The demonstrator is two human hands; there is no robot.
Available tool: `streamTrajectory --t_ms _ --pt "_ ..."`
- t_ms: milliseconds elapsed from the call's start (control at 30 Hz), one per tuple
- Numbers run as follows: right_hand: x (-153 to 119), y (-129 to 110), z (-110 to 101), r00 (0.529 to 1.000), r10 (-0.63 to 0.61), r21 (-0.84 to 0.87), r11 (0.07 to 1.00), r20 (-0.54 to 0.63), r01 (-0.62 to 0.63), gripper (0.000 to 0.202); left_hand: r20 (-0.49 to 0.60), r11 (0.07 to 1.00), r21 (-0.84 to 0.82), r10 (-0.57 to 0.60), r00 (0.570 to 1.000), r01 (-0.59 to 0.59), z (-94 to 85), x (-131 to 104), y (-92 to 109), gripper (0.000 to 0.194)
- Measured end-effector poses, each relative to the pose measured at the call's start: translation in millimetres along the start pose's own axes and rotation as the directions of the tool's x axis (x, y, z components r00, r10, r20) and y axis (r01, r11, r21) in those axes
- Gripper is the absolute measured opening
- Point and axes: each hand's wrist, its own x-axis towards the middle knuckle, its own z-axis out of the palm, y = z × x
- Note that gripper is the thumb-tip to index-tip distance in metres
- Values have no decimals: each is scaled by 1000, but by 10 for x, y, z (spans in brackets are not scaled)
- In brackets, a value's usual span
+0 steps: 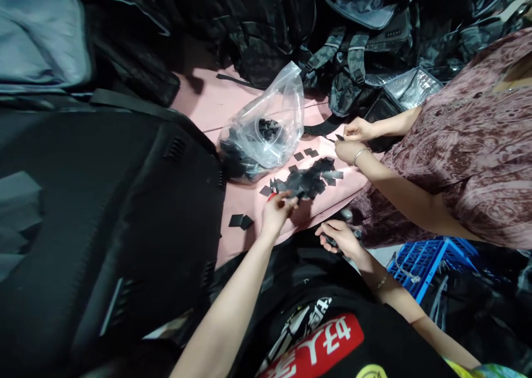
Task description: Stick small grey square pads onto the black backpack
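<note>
My left hand (277, 213) reaches over the near edge of a loose pile of small black square pieces (310, 179). Its fingers are bent close together at the pile; what they pinch, if anything, is hidden. A small red object (272, 196) shows beside the knuckles, too little visible to name. Nearer my body, my right hand (339, 236) is closed around something dark (330, 240), mostly covered by the fingers. A clear plastic bag (286, 109) holding many more black pieces stands behind the pile. Two black squares (241, 221) lie apart, left of my left hand.
A pink surface (197, 109) carries the pieces. At right, a co-worker's hands (351, 145) hold a small black piece. Large black bags (137, 200) crowd the left; camouflage backpacks (266, 51) line the back. A blue plastic crate (428, 264) sits low at right.
</note>
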Motion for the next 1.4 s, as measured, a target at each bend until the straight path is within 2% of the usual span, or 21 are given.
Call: streamTrajectory --t_ms 67,100,133,267,333,367,433,500,600,700,833,933,1000,1167,1267,1333,1400 --pt "22 16 -5 999 28 -10 1000 27 -27 41 234 997 72 -36 972 19 -26 -241 -99 40" --pt "31 15 0 998 40 -20 999 50 -39 42 318 992 128 -39 947 -2 -41 -377 -137 38" --pt "38 9 9 996 54 -40 998 74 -51 42 358 980 192 -19 933 -53 -55 -507 -165 34" --pt "20 -61 62 976 111 -174 982 186 -78 41 263 844 436 214 941 -314 -94 -825 -189 16" --pt "-15 -111 90 961 120 -163 983 248 -80 39 202 810 482 269 942 -335 -118 -864 -186 13" --pt "-36 -134 103 955 111 -129 989 276 -78 35 157 829 467 266 951 -309 -133 -870 -186 14" --pt "-79 -172 129 951 71 -60 997 302 -55 23 50 922 324 207 977 -212 -169 -881 -183 20" --pt "-116 -189 155 963 12 -56 998 270 3 15 -6 994 62 91 996 -91 -208 -915 -167 26" --pt "-150 -182 193 982 -40 -188 979 183 75 16 17 969 -236 -75 997 77 -258 -1015 -114 30" --pt "-166 -158 227 993 -38 -327 942 110 73 24 43 935 -319 -148 988 154 -279 -1133 -63 28" --pt "-160 -137 237 993 -95 -373 920 76 117 36 83 901 -411 -111 990 136 -248 -1226 -42 23" --pt "-138 -138 225 988 -126 -418 896 92 153 39 72 893 -429 -116 991 136 -207 -1232 -43 28" --pt "-124 -142 222 987 -92 -465 874 132 143 38 63 912 -391 -106 992 123 -193 -1221 -51 30" --pt "-114 -151 228 987 -9 -518 850 161 93 36 56 991 -110 -65 996 71 -214 -1173 -99 27" --pt "-128 -156 192 976 2 -356 931 218 77 35 18 1000 10 5 1000 -5 -201 -1007 -94 26" --pt "-137 -153 149 961 -30 -192 978 274 86 35 -27 998 -14 67 997 -67 -151 -779 -55 27" --pt "-137 -141 103 963 -71 -110 989 260 103 36 -39 992 -71 104 994 -107 -74 -481 9 28"
